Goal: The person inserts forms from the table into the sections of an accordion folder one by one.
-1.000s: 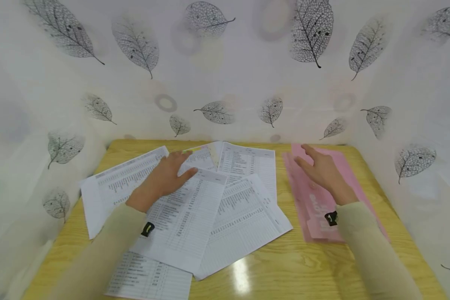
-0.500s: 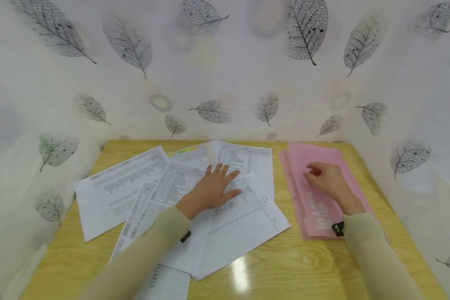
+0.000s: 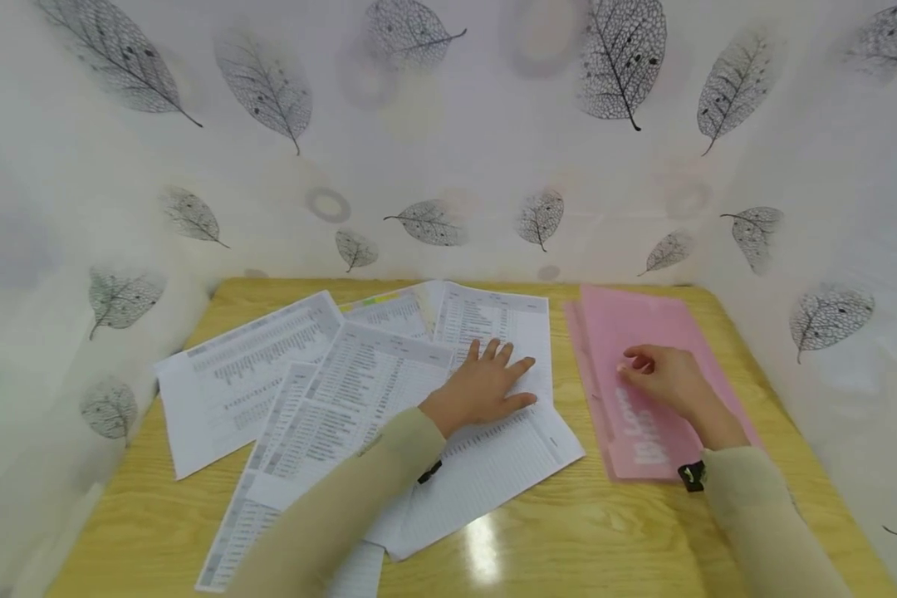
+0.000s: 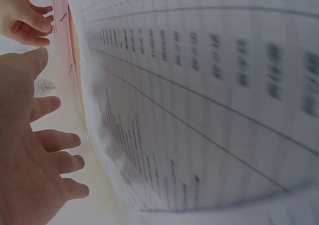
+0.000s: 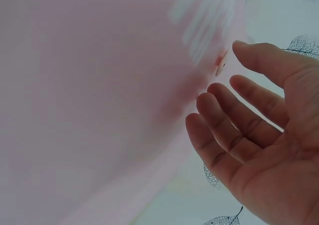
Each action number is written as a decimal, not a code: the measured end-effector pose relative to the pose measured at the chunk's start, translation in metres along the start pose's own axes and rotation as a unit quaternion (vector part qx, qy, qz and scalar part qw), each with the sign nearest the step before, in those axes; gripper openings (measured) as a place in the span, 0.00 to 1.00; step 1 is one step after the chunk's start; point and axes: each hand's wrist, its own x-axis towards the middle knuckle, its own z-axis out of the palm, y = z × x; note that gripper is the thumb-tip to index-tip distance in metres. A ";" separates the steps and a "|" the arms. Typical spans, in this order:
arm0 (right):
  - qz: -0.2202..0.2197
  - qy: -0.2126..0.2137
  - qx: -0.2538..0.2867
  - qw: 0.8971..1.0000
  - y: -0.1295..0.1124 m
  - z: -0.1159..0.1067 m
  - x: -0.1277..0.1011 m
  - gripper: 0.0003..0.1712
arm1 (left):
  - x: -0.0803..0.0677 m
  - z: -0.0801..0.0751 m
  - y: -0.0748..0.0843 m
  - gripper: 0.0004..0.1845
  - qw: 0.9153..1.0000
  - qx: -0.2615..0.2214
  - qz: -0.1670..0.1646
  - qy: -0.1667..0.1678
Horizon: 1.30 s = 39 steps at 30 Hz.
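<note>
My left hand (image 3: 486, 384), fingers spread, is palm down over the printed sheets (image 3: 370, 386) at the middle of the spread. The left wrist view has that hand (image 4: 37, 140) beside lined paper (image 4: 199, 100), its fingers apart with nothing between them. On the right lies a pink plastic folder (image 3: 620, 320) with white lettering. Over it is my right hand (image 3: 669, 378), its fingers loosely bent. From the right wrist, a small round button (image 5: 222, 63) shows on the folder (image 5: 99, 85), near the thumb tip of the right hand (image 5: 259, 130); nothing is gripped.
Several sheets overlap on the yellow wooden table (image 3: 568, 531), among them a tilted sheet (image 3: 247, 374) at the left and one with a coloured strip (image 3: 389, 311) at the back. A leaf-patterned curtain (image 3: 456, 149) surrounds the table's back and sides.
My left hand has swept right across the sheets from the left side to the middle, uncovering a lower-left sheet. My right hand has drawn nearer over the folder, its fingers more bent.
</note>
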 end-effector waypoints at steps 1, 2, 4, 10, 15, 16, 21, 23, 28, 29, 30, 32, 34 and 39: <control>-0.001 -0.002 -0.001 1.000 0.000 0.001 0.001 0.22 | 0.003 0.000 0.003 0.37 1.000 0.003 0.000 -0.005; -0.002 -0.004 -0.002 1.000 0.000 0.001 0.002 0.22 | 0.007 0.000 0.006 0.36 1.000 0.006 0.000 -0.009; -0.004 -0.007 -0.004 1.000 0.000 0.003 0.004 0.21 | 0.013 0.002 0.012 0.36 1.000 0.014 0.000 -0.019; -0.020 -0.010 -0.007 1.000 -0.004 0.008 0.008 0.17 | 0.028 0.007 0.030 0.35 0.999 0.024 0.005 -0.039; -0.026 -0.018 -0.011 0.999 -0.006 0.010 0.011 0.16 | 0.036 0.015 0.040 0.34 0.998 0.041 0.013 -0.040; -0.025 -0.019 -0.013 0.999 -0.006 0.010 0.011 0.16 | 0.038 0.016 0.041 0.33 0.998 0.043 0.015 -0.036; -0.015 -0.033 -0.021 0.999 -0.002 0.011 0.012 0.14 | 0.046 0.021 0.050 0.32 0.998 0.046 0.033 -0.025; -0.013 -0.036 -0.023 0.999 -0.001 0.011 0.012 0.13 | 0.048 0.021 0.052 0.32 0.998 0.050 0.034 -0.024; -0.016 -0.033 -0.023 0.999 -0.001 0.012 0.014 0.11 | 0.051 0.021 0.055 0.32 0.998 0.057 0.030 -0.027; -0.017 -0.033 -0.023 0.999 -0.001 0.013 0.014 0.11 | 0.052 0.021 0.055 0.31 0.998 0.057 0.030 -0.027; -0.016 -0.033 -0.021 0.999 -0.001 0.013 0.014 0.10 | 0.052 0.022 0.055 0.31 0.998 0.056 0.029 -0.028; -0.011 -0.035 -0.019 0.999 -0.002 0.012 0.013 0.10 | 0.054 0.023 0.055 0.31 0.998 0.056 0.030 -0.029; -0.003 -0.037 -0.018 0.999 -0.002 0.012 0.014 0.10 | 0.055 0.024 0.055 0.31 0.998 0.053 0.031 -0.029; 0.018 -0.044 -0.020 0.999 0.000 0.013 0.016 0.10 | 0.059 0.024 0.055 0.30 0.998 0.043 0.037 -0.024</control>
